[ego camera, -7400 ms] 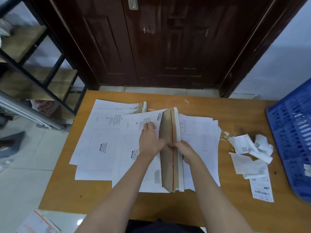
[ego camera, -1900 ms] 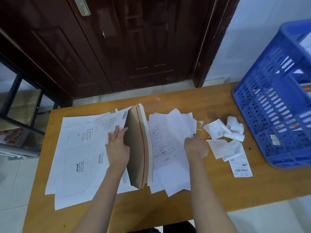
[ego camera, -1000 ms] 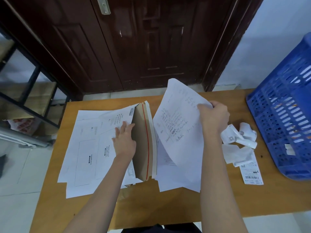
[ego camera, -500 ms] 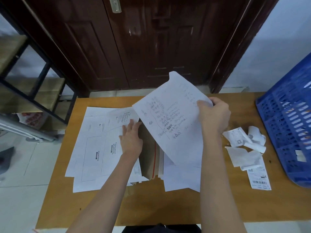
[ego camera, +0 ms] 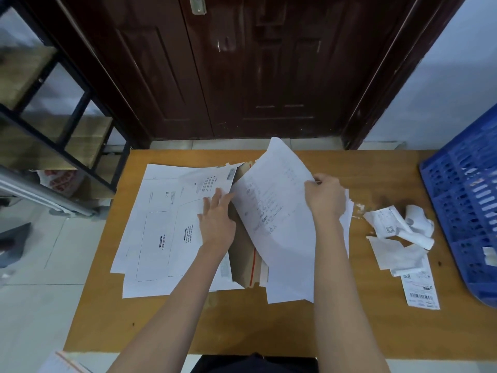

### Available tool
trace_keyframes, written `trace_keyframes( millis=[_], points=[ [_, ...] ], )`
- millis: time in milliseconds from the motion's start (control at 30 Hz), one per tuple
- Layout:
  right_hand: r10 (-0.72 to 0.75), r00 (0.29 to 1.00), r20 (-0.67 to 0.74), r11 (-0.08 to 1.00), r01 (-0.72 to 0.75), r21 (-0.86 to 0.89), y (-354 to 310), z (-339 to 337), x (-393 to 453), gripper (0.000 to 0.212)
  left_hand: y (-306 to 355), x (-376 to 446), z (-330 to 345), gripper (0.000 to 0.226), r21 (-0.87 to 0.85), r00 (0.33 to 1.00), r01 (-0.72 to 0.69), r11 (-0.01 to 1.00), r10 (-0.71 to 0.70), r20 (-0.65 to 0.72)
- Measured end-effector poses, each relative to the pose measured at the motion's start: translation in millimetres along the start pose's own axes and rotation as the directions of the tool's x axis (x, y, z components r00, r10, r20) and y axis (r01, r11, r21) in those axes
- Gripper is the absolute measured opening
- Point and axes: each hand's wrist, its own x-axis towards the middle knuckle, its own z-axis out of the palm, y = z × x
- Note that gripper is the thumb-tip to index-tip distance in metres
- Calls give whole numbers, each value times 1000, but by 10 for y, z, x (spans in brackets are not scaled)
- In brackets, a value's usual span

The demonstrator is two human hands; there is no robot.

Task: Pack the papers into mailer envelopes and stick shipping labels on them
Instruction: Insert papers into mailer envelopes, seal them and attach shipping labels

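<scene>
- Right hand grips sheet by its 3 o'clock edge, over brown mailer mid-counter.
- Left hand flat, fingers straight, holds mailer's mouth open.
- Bare counter at 6 o'clock; blue crate crowds 3 o'clock edge.

You see a white handwritten sheet lifted, tilted over the brown red-striped mailer envelope, with shipping labels well right of that envelope.

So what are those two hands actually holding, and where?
Right hand grips the white handwritten paper sheet by its upper right edge. Left hand presses the brown cardboard mailer envelope open.
</scene>
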Motion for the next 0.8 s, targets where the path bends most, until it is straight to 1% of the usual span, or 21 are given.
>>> trace_keyframes(
  millis=[67,133,200,267,333,400,467,533,567,600,667,733,800],
  points=[
    [-17,999,43,1000,17,12,-36,5,16,31,-13,-21,10,60,25,1000,-14,1000,14,-6],
    [-29,998,51,999,28,31,-95,-34,51,30,-21,-48,15,61,48,1000,-22,999,22,3],
    [-57,997,61,998,55,42,-159,-70,94,27,-17,-70,-6,61,38,1000,-23,999,23,13],
    [-73,992,105,997,68,48,-237,-74,132,22,-13,-68,-32,59,9,999,-14,1000,14,37],
    [-41,973,226,998,29,57,-292,-27,163,19,-16,-48,-56,55,-35,997,13,999,-10,74],
    [-4,926,377,998,-21,63,-307,27,158,34,-32,-28,-46,50,-52,998,2,999,1,62],
    [-18,891,453,994,-34,107,-251,56,170,43,-50,-25,-28,46,-45,999,-9,999,10,33],
    [-37,869,494,992,-29,125,-183,68,196,38,-77,-26,-22,45,-32,999,-16,999,17,37],
    [-35,867,497,996,-12,90,-156,70,209,31,-93,-24,-23,47,-26,999,-12,1000,14,47],
    [-33,881,471,999,24,24,-135,67,224,27,-102,-21,-28,50,-27,998,0,1000,1,60],
    [-44,935,351,988,94,-125,-102,68,259,24,-121,-16,-26,58,-26,998,17,1000,-15,61],
    [-59,960,273,982,105,-156,-92,85,258,20,-123,-13,-28,63,-16,999,10,1000,-9,40],
    [-61,968,243,986,96,-134,-73,130,226,21,-111,2,-43,62,-24,1000,6,1000,-5,24]
  ],
)
